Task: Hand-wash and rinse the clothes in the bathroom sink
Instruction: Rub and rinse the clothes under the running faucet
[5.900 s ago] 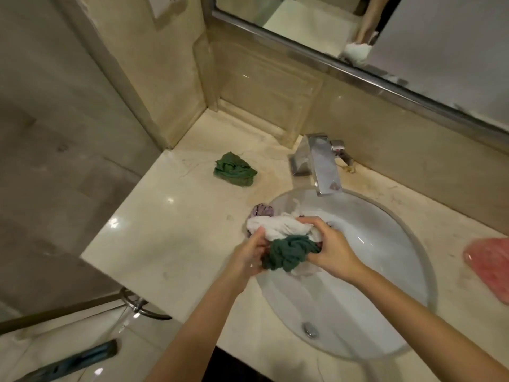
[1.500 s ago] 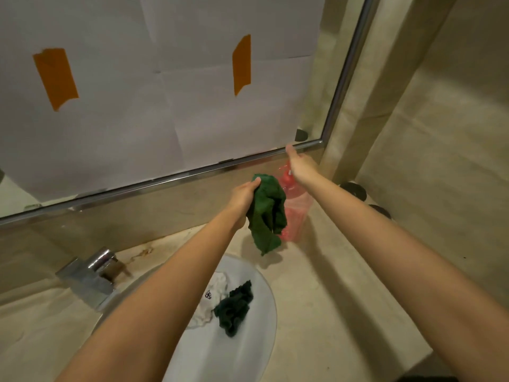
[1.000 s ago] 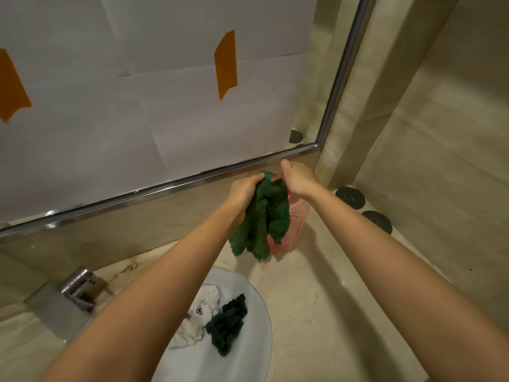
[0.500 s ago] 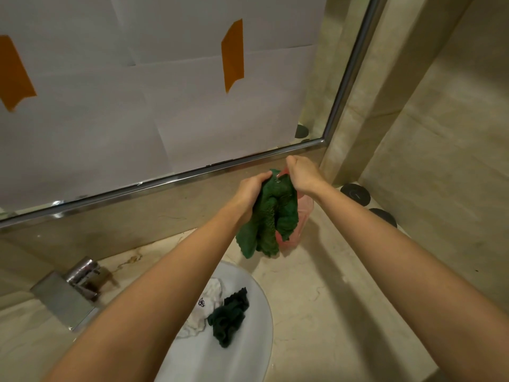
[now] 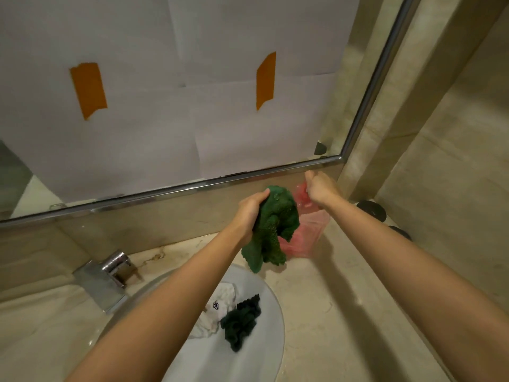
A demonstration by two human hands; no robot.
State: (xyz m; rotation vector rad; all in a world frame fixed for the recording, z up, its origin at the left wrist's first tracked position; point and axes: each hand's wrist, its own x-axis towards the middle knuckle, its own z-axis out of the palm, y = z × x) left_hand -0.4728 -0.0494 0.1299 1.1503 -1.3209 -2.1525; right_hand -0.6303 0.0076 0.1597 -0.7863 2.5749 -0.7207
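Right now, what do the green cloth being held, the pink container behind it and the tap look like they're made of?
Green cloth: soft, nubbly knit or terry fabric, matte, hanging limp from the left hand.
Pink container: probably translucent plastic, since light shows through it; the right hand is at its top.
Tap: metal, likely polished chrome, with bright reflections.

Dim warm light; soft shadows; wide-angle bending at edges

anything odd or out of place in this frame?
The mirror is covered with white paper sheets held by strips of orange tape, so it reflects almost nothing. A brownish stain marks the counter behind the tap. No spill or damage is visible.
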